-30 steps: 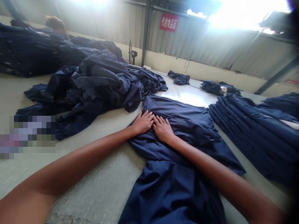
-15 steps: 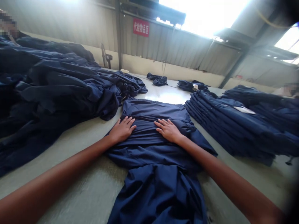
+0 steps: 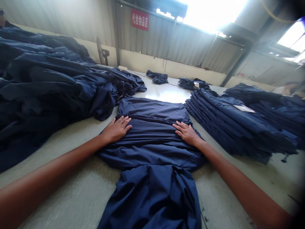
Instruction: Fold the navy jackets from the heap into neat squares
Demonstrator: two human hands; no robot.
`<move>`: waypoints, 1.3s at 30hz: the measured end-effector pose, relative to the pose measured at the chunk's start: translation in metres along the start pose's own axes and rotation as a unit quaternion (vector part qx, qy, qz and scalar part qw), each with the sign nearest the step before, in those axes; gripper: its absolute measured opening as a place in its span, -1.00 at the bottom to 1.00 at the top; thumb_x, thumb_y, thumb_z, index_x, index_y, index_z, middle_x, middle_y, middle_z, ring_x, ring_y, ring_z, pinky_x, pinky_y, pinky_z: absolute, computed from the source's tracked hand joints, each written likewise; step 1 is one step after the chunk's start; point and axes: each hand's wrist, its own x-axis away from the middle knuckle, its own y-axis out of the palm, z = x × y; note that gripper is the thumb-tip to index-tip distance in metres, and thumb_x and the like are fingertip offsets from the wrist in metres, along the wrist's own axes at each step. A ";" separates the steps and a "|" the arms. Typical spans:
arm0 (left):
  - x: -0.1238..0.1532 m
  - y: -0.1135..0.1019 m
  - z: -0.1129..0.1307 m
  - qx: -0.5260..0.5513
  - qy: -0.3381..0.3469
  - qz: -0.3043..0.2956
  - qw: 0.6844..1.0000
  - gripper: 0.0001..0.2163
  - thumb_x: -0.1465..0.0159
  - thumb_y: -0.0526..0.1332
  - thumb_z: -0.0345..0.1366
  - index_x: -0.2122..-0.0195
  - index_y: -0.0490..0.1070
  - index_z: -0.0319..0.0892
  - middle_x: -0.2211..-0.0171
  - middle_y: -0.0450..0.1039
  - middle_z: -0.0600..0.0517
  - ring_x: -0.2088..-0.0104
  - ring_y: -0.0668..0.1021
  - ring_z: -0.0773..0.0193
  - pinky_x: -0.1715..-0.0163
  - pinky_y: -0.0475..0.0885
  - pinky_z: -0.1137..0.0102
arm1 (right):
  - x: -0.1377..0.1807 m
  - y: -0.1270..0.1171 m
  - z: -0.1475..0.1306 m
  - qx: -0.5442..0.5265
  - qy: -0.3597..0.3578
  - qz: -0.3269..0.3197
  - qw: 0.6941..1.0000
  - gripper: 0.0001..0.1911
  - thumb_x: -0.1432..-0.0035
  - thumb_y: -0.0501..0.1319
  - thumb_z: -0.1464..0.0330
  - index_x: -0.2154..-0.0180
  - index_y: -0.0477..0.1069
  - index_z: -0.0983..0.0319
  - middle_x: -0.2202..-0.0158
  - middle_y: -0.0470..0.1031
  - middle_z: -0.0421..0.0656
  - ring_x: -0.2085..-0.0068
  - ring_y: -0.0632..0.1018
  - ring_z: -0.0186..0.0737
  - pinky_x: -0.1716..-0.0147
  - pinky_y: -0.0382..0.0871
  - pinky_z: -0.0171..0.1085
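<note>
A navy blue garment (image 3: 152, 149) lies spread over the table in front of me, creased across its middle, its near end bunched toward the bottom of the view. On its left side my left hand (image 3: 117, 128) rests palm down with fingers stretched out. My right hand (image 3: 187, 132) lies flat on the right side of the same cloth, fingers extended. Neither hand grips anything. Which kind of garment it is, I cannot tell from the folds.
To the left is a large loose heap of navy garments (image 3: 59, 86). Neatly stacked navy garments (image 3: 228, 117) with a white label (image 3: 244, 108) stand at the right. Small dark bundles (image 3: 157, 77) lie farther back on the pale table (image 3: 78, 168). A red sign (image 3: 139, 19) hangs on the wall.
My right hand has slid to the right across the cloth, so the hands are farther apart. The right side of the garment looks smoother. The view has shifted slightly.
</note>
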 end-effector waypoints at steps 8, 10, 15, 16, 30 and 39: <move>-0.009 0.000 -0.025 -0.025 0.005 0.002 1.000 -0.42 -0.53 -0.16 -0.05 -0.49 0.13 -0.17 -0.50 0.09 -0.12 -0.51 0.10 -0.03 -0.41 0.08 -0.14 | -0.021 0.004 -0.017 -0.026 0.002 0.028 0.999 -0.47 -0.51 -0.04 0.10 -0.43 0.19 -0.14 -0.52 0.10 -0.15 -0.47 0.20 0.21 -0.30 0.12 0.48; -0.009 0.001 -0.026 -0.021 0.002 0.011 1.000 -0.42 -0.53 -0.15 -0.03 -0.47 0.16 -0.15 -0.49 0.12 -0.11 -0.50 0.13 -0.01 -0.41 0.09 -0.12 | -0.021 0.007 -0.015 -0.032 0.003 0.037 0.999 -0.47 -0.51 -0.03 0.10 -0.43 0.20 -0.12 -0.51 0.11 -0.16 -0.47 0.21 0.20 -0.31 0.12 0.46; -0.006 0.001 -0.022 -0.011 -0.008 0.033 0.999 -0.43 -0.52 -0.12 -0.02 -0.46 0.21 -0.14 -0.48 0.16 -0.10 -0.49 0.16 -0.01 -0.43 0.07 -0.09 | -0.019 0.012 -0.013 -0.031 0.004 0.066 0.997 -0.48 -0.51 -0.02 0.10 -0.41 0.24 -0.08 -0.51 0.13 -0.17 -0.46 0.22 0.14 -0.36 0.13 0.34; -0.006 0.001 -0.022 -0.009 -0.008 0.034 0.999 -0.43 -0.52 -0.12 -0.02 -0.45 0.21 -0.14 -0.47 0.16 -0.09 -0.49 0.16 -0.01 -0.43 0.08 -0.08 | -0.018 0.012 -0.013 -0.030 0.005 0.073 0.997 -0.48 -0.51 -0.02 0.10 -0.41 0.25 -0.06 -0.51 0.14 -0.16 -0.46 0.23 0.13 -0.37 0.14 0.30; 0.005 -0.012 -0.009 -0.007 0.010 0.077 0.997 -0.47 -0.50 -0.07 -0.08 -0.40 0.28 -0.17 -0.42 0.26 -0.14 -0.43 0.28 0.00 -0.43 0.07 -0.04 | -0.006 0.004 -0.021 -0.025 -0.004 0.117 0.993 -0.50 -0.49 0.02 0.14 -0.34 0.37 0.09 -0.47 0.21 -0.05 -0.44 0.25 0.14 -0.38 0.10 0.24; 0.020 -0.079 0.049 0.167 0.184 -0.055 0.967 -0.70 -0.42 0.16 -0.06 0.08 0.61 -0.12 0.16 0.58 -0.02 0.13 0.59 0.16 0.02 0.47 0.31 | 0.014 -0.029 -0.060 -0.204 -0.111 0.188 0.954 -0.68 -0.42 0.14 0.18 0.00 0.61 0.13 -0.14 0.54 -0.05 -0.16 0.53 -0.04 -0.24 0.35 -0.04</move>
